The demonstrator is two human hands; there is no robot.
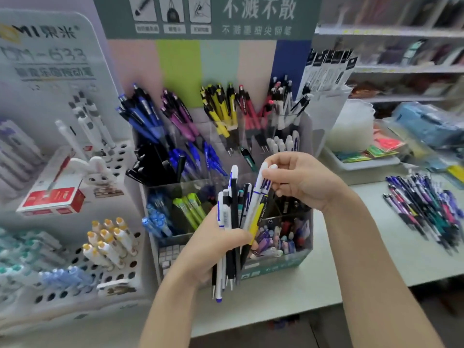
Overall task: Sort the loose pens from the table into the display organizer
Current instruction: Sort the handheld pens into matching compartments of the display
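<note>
1. Head view: mid-sort, by the look of it, picking one white pen (259, 187) out of the bundle of pens (232, 229); next likely calls for lifting it free and dropping it in the matching slot of the display organizer (305, 136) just behind the fingers.
2. Left hand (213, 247) wrapped shut around the bundle; right hand (298, 180) fingertips (270, 173) pinched on the white pen's top.
3. More loose pens (424, 209) well apart, rightward.
</note>
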